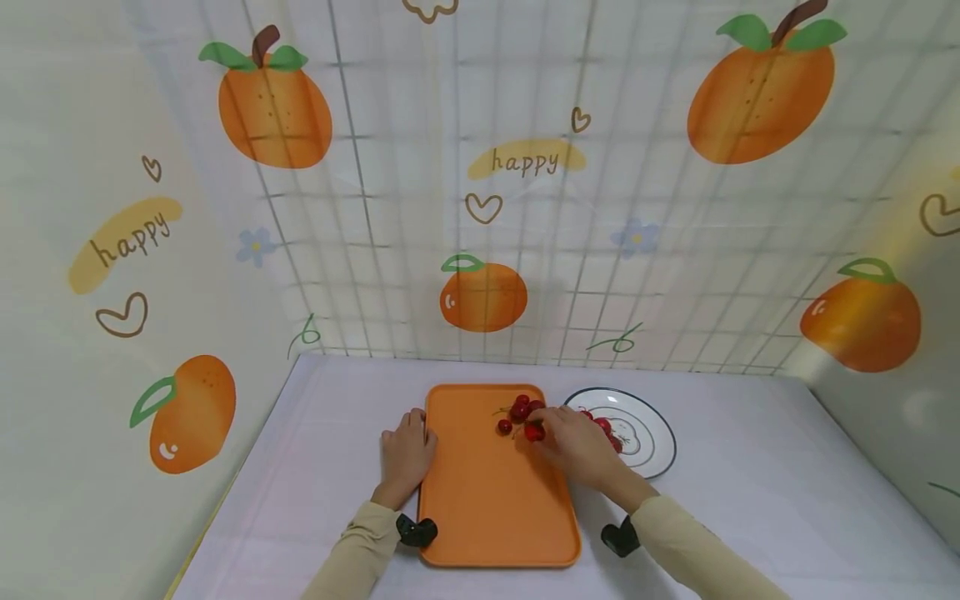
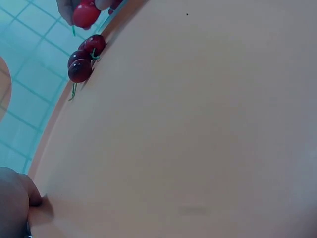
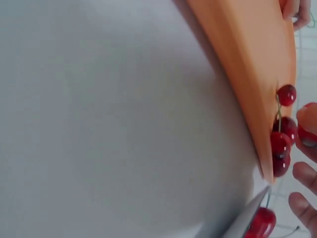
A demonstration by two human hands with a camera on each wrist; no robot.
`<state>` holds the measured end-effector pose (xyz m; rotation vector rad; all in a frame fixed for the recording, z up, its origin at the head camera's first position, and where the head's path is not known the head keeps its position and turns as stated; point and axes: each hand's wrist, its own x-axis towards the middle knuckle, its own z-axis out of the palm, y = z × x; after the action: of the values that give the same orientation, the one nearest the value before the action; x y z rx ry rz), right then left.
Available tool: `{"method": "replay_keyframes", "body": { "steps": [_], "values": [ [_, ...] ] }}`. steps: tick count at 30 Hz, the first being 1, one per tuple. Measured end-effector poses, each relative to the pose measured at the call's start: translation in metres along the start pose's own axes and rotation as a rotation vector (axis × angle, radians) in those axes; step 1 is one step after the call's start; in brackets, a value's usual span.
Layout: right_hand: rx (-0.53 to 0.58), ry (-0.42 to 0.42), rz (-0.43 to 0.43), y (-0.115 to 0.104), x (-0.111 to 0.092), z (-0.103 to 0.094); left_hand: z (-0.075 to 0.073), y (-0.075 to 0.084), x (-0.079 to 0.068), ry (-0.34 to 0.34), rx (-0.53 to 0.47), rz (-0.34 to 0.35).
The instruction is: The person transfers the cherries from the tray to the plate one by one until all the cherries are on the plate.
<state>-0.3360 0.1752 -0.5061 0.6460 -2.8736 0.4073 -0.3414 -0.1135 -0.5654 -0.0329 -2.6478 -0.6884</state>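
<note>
My right hand (image 1: 579, 446) pinches a red cherry (image 1: 534, 431) between thumb and fingertips, over the right part of an orange tray (image 1: 491, 500). In the left wrist view, that cherry (image 2: 86, 14) hangs above the tray with a short green stem below it. Several darker cherries (image 1: 520, 408) with stems lie near the tray's far right corner, and a single one (image 1: 505, 427) sits a little to their left. My left hand (image 1: 408, 448) grips the tray's left rim near the far end; its thumb shows at the edge in the left wrist view.
A white plate (image 1: 656, 433) with a dark rim stands right of the tray, partly hidden by my right hand. Red cherries (image 1: 603, 425) lie on its left side. The white table (image 1: 750, 483) ends at a fruit-printed curtain (image 1: 390, 275) behind.
</note>
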Motion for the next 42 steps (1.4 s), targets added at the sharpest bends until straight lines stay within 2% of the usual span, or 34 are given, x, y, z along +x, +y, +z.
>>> {"method": "replay_keyframes", "body": {
  "steps": [10, 15, 22, 30, 42],
  "values": [
    [-0.033, 0.313, -0.027, 0.026, 0.000, -0.008, 0.001, -0.001, 0.000, 0.009, -0.028, -0.003],
    [-0.060, 0.388, 0.001, 0.040, -0.001, -0.010, 0.007, -0.005, 0.001, 0.037, -0.028, 0.017],
    [-0.048, 0.383, 0.103, 0.055, -0.007, -0.013, 0.012, -0.009, 0.002, 0.047, -0.025, 0.022],
    [-0.055, 0.371, 0.191, 0.071, -0.017, -0.018, 0.003, -0.002, 0.001, 0.013, -0.027, 0.011],
    [-0.105, 0.248, 0.310, 0.084, -0.024, -0.017, -0.001, 0.001, -0.001, -0.003, -0.027, -0.011]
  ]
}}
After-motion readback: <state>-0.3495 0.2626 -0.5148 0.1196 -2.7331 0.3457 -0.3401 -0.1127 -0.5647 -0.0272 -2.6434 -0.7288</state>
